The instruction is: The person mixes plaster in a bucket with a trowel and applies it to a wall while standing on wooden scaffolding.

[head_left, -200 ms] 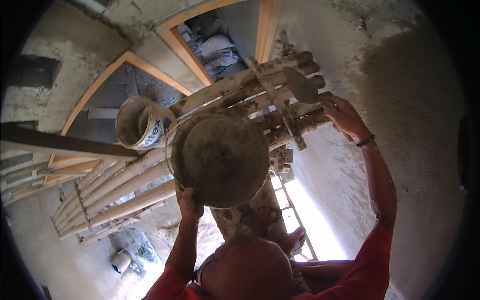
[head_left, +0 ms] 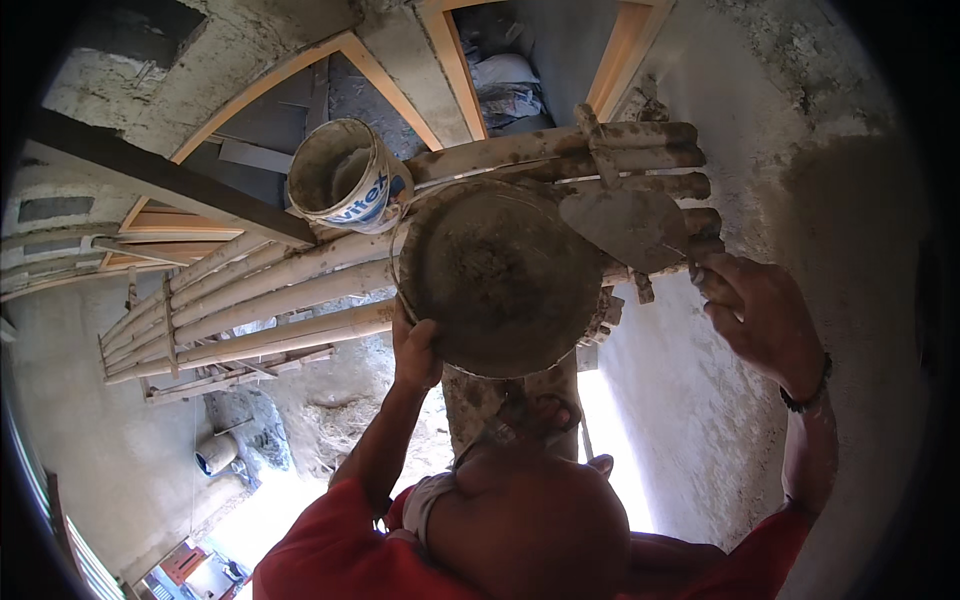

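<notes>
Mortar pan (head_left: pixel 490 362), mid-frame, looks heavy and stiff, best held by its rim; left fingers (head_left: pixel 425 332) clasp its lower-left edge, right fingers (head_left: pixel 727 325) grip a trowel (head_left: pixel 625 228).

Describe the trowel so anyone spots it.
Find the pole scaffold, then the round basin over it. At the basin's right, the right hand grips the trowel, whose flat grey blade sets it apart from the hollow basin and bucket.
</notes>
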Demonstrator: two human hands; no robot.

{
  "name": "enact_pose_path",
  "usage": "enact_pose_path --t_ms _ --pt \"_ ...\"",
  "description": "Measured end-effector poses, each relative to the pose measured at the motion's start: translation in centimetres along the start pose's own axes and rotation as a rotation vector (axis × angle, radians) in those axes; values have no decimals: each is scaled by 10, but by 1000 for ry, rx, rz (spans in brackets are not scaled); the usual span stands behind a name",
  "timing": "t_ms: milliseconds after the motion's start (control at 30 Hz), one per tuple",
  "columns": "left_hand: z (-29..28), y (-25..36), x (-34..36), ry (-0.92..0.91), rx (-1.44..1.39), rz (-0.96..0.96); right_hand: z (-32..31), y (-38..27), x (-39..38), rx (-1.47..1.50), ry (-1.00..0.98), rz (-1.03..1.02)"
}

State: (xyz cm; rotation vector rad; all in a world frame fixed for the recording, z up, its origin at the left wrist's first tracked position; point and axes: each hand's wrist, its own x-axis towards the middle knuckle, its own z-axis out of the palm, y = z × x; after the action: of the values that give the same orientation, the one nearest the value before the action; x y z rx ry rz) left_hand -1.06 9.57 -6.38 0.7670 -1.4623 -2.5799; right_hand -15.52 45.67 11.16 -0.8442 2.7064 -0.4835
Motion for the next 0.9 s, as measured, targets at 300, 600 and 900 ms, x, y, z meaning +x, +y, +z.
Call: enact_pose_path --t_ms 300,600,900 --pt "10 -11 -4 -46 148 144 100 -61 74 -369 -11 -260" --pt "5 6 13 -6 61 15 74 -96 39 -350 -25 -266" --pt "9 4 19 -78 50 36 71 -101 68 -346 -226 -397"
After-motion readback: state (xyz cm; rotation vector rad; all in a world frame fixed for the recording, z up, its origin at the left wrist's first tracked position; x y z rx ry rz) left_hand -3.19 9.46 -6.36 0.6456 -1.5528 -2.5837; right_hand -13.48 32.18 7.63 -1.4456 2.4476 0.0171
